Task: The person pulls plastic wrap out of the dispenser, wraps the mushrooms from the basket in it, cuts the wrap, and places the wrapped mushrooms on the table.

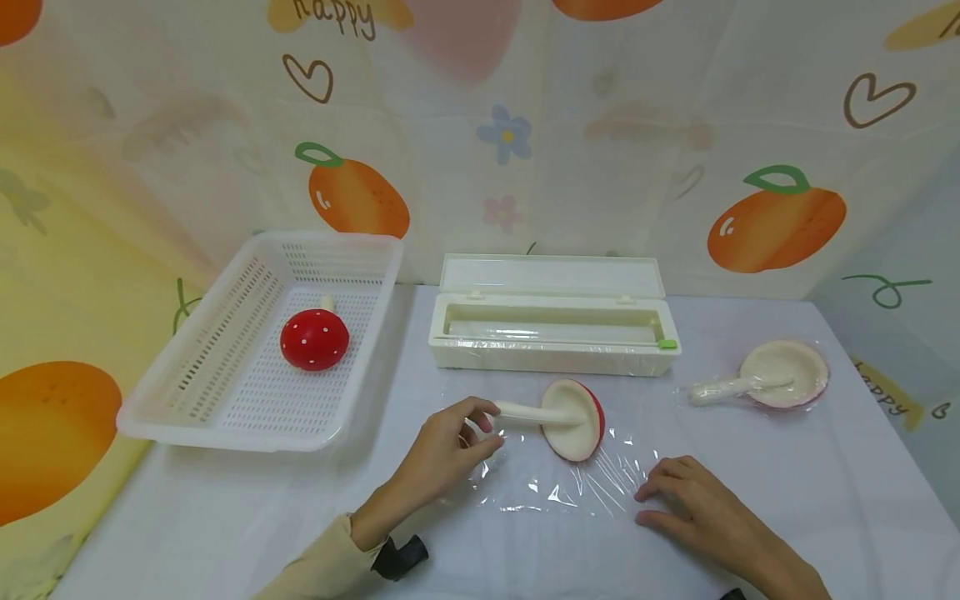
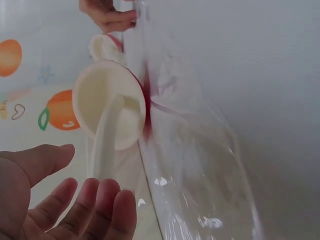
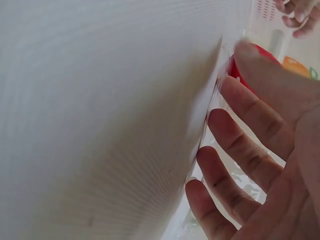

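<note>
A toy mushroom (image 1: 572, 420) with a red cap, cream underside and cream stem lies on a sheet of clear plastic wrap (image 1: 555, 492) on the table. My left hand (image 1: 448, 442) is at the end of its stem; in the left wrist view, the thumb stands apart from the loosely bent fingers (image 2: 107, 200). At the wrap's right edge, the loosely bent fingertips of my right hand (image 1: 693, 508) touch the film, with the thumb spread away. Another mushroom (image 1: 786, 373), covered in wrap, lies at the right.
A white plastic basket (image 1: 360, 367) at the left holds a red mushroom with white dots (image 1: 315, 340). Behind the wrap stands a long cream wrap dispenser (image 1: 555, 360) with its lid raised and a green slider (image 1: 667, 343). A fruit-print cloth (image 1: 585, 167) hangs behind the table.
</note>
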`<act>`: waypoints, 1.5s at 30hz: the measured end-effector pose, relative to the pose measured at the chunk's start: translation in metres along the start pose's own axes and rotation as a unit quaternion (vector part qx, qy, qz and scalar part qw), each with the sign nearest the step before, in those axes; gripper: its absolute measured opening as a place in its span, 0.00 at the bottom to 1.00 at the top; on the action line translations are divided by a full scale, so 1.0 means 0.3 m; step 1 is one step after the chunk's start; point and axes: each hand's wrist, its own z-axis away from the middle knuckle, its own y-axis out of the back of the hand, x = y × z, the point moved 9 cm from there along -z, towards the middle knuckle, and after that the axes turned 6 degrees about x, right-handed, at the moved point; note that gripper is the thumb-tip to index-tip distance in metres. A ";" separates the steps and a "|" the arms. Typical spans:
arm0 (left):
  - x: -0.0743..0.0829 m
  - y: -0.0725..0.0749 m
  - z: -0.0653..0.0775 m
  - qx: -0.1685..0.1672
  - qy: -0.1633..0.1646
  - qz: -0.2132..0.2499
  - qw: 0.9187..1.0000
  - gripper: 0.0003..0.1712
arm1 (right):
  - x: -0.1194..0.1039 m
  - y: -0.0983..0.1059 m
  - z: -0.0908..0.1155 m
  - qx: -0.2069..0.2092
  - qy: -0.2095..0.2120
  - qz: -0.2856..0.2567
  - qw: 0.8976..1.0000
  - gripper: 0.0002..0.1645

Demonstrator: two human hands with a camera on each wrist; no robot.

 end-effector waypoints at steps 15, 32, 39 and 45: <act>-0.064 -0.003 0.078 -0.144 -0.077 -0.109 0.981 0.22 | 0.006 -0.003 0.001 -0.029 0.003 0.007 1.000 0.16; -0.110 0.027 0.129 -0.223 -0.105 -0.192 0.950 0.08 | -0.015 0.021 -0.010 0.011 0.011 -0.006 1.000 0.18; -0.088 0.031 0.124 -0.205 -0.124 -0.209 0.948 0.07 | -0.022 0.047 -0.010 0.032 -0.013 -0.035 0.999 0.21; -0.056 0.069 0.114 -0.156 -0.126 -0.198 0.960 0.06 | -0.015 0.071 -0.016 0.059 -0.027 -0.042 0.997 0.23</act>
